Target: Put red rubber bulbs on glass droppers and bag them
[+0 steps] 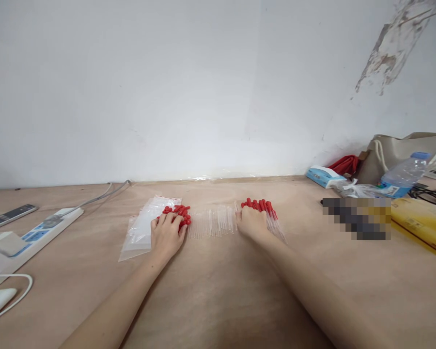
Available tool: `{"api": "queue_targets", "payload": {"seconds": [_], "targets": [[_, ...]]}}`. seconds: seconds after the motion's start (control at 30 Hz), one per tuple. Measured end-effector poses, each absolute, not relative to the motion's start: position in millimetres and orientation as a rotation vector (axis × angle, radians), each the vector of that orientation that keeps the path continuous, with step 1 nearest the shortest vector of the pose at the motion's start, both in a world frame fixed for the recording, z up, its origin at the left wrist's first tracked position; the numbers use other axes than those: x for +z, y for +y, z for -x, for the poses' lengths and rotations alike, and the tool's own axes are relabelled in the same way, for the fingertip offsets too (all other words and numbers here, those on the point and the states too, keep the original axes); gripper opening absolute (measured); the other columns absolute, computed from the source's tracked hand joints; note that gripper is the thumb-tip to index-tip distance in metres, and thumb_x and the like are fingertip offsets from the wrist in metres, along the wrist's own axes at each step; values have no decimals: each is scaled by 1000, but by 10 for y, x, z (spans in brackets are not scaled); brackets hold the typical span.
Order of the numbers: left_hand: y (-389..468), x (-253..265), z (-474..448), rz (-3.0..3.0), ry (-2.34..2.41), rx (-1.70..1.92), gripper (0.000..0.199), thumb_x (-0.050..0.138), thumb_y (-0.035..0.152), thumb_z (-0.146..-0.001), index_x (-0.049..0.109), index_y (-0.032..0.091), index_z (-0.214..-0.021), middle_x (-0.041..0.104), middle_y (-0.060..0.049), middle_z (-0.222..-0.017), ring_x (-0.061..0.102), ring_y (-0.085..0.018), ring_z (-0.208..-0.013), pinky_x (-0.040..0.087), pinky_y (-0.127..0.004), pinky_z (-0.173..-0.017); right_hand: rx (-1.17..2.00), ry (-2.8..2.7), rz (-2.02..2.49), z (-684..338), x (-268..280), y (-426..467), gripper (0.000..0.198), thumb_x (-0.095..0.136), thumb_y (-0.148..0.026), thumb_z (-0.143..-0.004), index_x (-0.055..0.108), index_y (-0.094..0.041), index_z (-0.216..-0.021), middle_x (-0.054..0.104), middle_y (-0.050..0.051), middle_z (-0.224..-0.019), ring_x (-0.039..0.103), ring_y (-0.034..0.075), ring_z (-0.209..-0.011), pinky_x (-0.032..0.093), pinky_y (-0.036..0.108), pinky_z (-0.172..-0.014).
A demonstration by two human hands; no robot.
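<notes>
My left hand (166, 236) reaches over a pile of small red rubber bulbs (181, 210), its bent fingers spread and their tips among the bulbs. A row of thin clear tubes (211, 222) lies side by side between my hands. At the right end of that row, my right hand (252, 222) is closed with curled fingers on a clear tube; its fingertips are partly hidden. Just beyond and right of it lie several clear droppers with red bulbs (263, 205) fitted on their ends. Clear plastic zip bags (140, 232) lie flat beside and under my left hand.
At left are a power strip (39, 240) with cables and a phone (10, 216). To the right stand a tissue box (323, 176), a plastic bottle (407, 174), a grey bag (396, 150) and a yellow packet (421, 225). A white wall (203, 97) closes off the back.
</notes>
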State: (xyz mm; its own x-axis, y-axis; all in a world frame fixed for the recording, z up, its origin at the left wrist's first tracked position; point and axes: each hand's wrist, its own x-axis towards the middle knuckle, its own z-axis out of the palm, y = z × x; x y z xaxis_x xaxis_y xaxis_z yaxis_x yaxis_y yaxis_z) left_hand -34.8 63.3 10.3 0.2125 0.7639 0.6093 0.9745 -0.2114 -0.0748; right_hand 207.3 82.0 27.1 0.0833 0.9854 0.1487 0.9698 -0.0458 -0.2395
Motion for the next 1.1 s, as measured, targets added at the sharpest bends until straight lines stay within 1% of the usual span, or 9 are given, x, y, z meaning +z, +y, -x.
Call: {"api": "queue_targets", "payload": {"seconds": [0.1,0.23,0.47,0.63,0.7,0.8,0.9,1.0,1.1], "targets": [[654,69,340,2067,-1598,-621,13,44,24,-82,56,19,-81,60,-9,-90,48,-26,-90,27,-41,-77,-56,-1947,1931,-2165,239,645,34,28,-29,-87,58,-13,-84,62,12,-86,55,23,-83,28,34,-72],[656,59,335,2091,-1595,-647,14,41,22,-83,54,18,-79,62,-9,-85,50,-26,-88,25,-44,-82,-244,-1985,1694,-2307,77,440,29,29,-29,-89,53,-15,-80,61,9,-80,53,20,-76,27,33,-71],[647,81,351,2088,-1604,-755,16,39,24,-85,53,18,-87,64,-8,-85,53,-25,-87,25,-43,-85,-234,-1999,1423,-2432,-171,329,22,34,-22,-88,50,-17,-75,62,4,-72,54,15,-62,28,33,-73],[628,140,325,2121,-1561,-988,22,39,23,-87,55,20,-102,62,-9,-98,50,-26,-97,29,-42,-85,-267,-2005,1263,-2421,-191,309,22,34,-19,-88,56,-16,-93,64,5,-76,57,14,-68,29,31,-75],[576,153,245,2243,-1540,-1210,21,38,25,-87,55,19,-99,61,-8,-99,52,-23,-96,35,-38,-83,-272,-2021,1206,-2408,-182,284,25,34,-18,-88,56,-17,-100,64,5,-78,57,14,-71,29,30,-76],[439,120,47,2497,-1642,-1567,17,42,29,-86,52,19,-95,60,-5,-87,57,-17,-81,43,-29,-71,-242,-2062,1168,-2389,-161,238,24,35,-18,-88,58,-18,-93,64,4,-79,56,12,-71,28,29,-78],[310,20,-147,2676,-1787,-1774,15,50,32,-81,52,17,-82,58,-1,-75,56,-13,-69,43,-24,-62,-208,-2095,1142,-2380,-146,204,22,37,-19,-87,58,-19,-87,63,3,-80,55,11,-72,27,30,-80],[266,-90,-236,2809,-1775,-1914,21,58,31,-75,45,17,-69,54,1,-71,55,-11,-66,42,-21,-59,-165,-2118,1096,-2372,-142,185,20,38,-19,-86,58,-19,-88,63,3,-80,54,12,-73,26,31,-82],[282,-156,-236,2893,-1784,-1937,23,59,30,-75,42,17,-68,51,2,-67,53,-9,-62,41,-20,-56,-115,-2126,1066,-2350,-139,175,20,38,-19,-86,58,-20,-90,64,2,-81,54,12,-74,25,33,-84]]}}
